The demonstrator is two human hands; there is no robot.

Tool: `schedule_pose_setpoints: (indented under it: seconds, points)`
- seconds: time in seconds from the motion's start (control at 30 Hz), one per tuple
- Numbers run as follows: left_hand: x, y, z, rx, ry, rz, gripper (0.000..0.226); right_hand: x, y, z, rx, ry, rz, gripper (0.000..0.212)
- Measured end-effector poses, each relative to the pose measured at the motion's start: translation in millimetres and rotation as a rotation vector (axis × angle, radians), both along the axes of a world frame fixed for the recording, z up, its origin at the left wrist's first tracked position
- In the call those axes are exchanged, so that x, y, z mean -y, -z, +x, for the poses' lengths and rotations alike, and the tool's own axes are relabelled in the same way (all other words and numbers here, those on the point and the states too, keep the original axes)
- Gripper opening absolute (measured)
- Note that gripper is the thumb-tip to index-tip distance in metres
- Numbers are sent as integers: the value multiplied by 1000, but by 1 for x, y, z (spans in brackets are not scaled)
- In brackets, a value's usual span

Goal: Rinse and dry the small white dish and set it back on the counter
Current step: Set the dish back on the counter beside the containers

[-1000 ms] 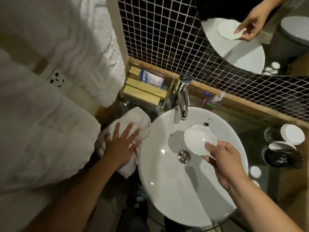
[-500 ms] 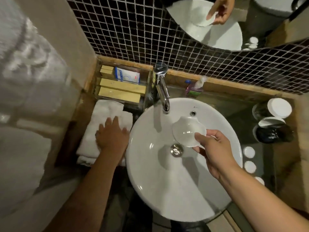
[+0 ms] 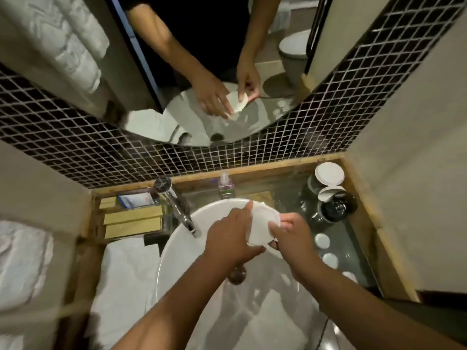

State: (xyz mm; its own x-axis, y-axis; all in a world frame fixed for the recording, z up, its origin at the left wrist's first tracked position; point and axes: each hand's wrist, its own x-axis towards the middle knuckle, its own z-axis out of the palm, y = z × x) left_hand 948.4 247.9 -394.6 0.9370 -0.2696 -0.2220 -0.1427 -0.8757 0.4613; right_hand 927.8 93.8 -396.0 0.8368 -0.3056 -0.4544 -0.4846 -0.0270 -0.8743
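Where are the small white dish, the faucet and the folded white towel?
small white dish [image 3: 262, 223], head view, on its pale underside between the hands.
faucet [image 3: 177, 205], head view, midway along the chrome spout.
folded white towel [image 3: 123, 281], head view, on its flat top.

Basin [image 3: 177, 269] bowl is mostly open below the 2 hands. Faucet [image 3: 177, 208] juts in over its back-left rim. Right counter [image 3: 290, 190] edge is crowded: dark jars [image 3: 333, 205] at the back corner, 3 small white caps [image 3: 322, 240] along the side. Folded towel [image 3: 126, 274] fills the left.

light: dim, warm | glare: white sink [image 3: 177, 248] | blur: motion-smeared throughout | edges: strong wide-angle bending | shadows: soft
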Motion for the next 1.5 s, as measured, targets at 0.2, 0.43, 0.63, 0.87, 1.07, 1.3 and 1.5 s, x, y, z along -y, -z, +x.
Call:
schedule_pose_setpoints:
  seconds: [0.2,0.43,0.63,0.87,1.07,1.3,1.5]
  points:
    - [53,16,65,-1,61,131,90,39,18,40,-31,65,-104,6]
    - [97,55,134,-93,137,206,94,76,58,100,-195,100,-235,7]
    - [124,98,142,-83,47,236,76,80,108,111,-181,110,-287,19]
    - [134,120,141,-115,39,225,74,93,130,109,-130,108,-300,19]
    - [137,122,147,-68,90,274,72,97,132,113,-131,163,-239,15]
    - [137,127,145,-140,74,282,86,96,139,108,-108,51,-317,14]
    - [136,133,133,-135,45,262,98,93,131,95,-108,-16,-345,38]
